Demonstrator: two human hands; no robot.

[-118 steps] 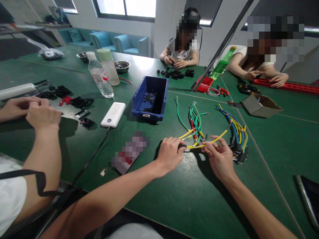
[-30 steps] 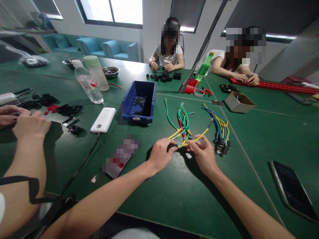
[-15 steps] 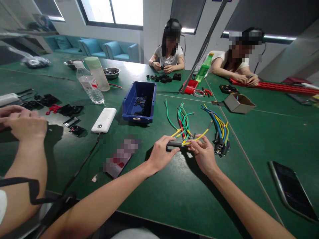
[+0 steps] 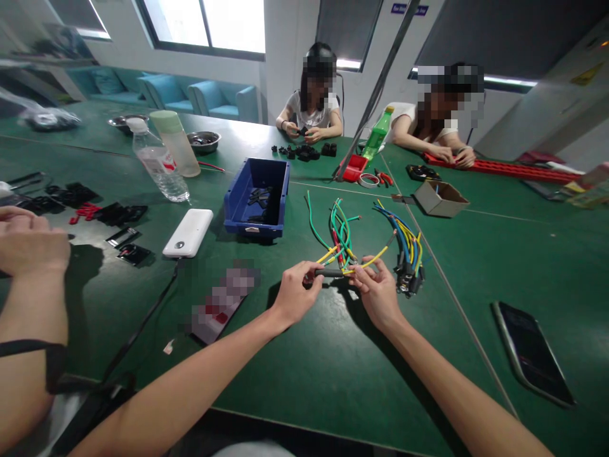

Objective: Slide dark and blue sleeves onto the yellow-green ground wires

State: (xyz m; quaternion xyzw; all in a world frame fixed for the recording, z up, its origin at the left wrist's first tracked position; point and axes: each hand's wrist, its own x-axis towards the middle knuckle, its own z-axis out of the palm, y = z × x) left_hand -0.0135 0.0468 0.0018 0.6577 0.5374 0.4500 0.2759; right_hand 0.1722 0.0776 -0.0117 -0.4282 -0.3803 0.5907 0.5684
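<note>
My left hand (image 4: pixel 295 293) is closed on a short black tube (image 4: pixel 329 273), its left end between thumb and fingers. At the tube's right end, my right hand (image 4: pixel 379 293) pinches a yellow wire (image 4: pixel 378 258), whose free end curves up to the right. Just beyond my hands lies a loose bunch of green wires (image 4: pixel 341 222), with a red piece (image 4: pixel 337 246) and some yellow wire among them. To the right rests a bundle of blue and yellow wires (image 4: pixel 406 244) with dark connectors (image 4: pixel 410 279) at its near end. My fingers partly hide where wire and tube meet.
A blue bin (image 4: pixel 254 230) with black parts stands ahead. Left of it are a white power bank (image 4: pixel 189 233), a water bottle (image 4: pixel 164 168) and a co-worker's hand (image 4: pixel 33 244). On the right lie a phone (image 4: pixel 533 352) and a small cardboard box (image 4: pixel 441 200). Two people sit opposite.
The view has turned slightly right, so most things appear farther left. My left fingers have closed in more around the black tube; my right hand keeps its pinch on the yellow wire.
</note>
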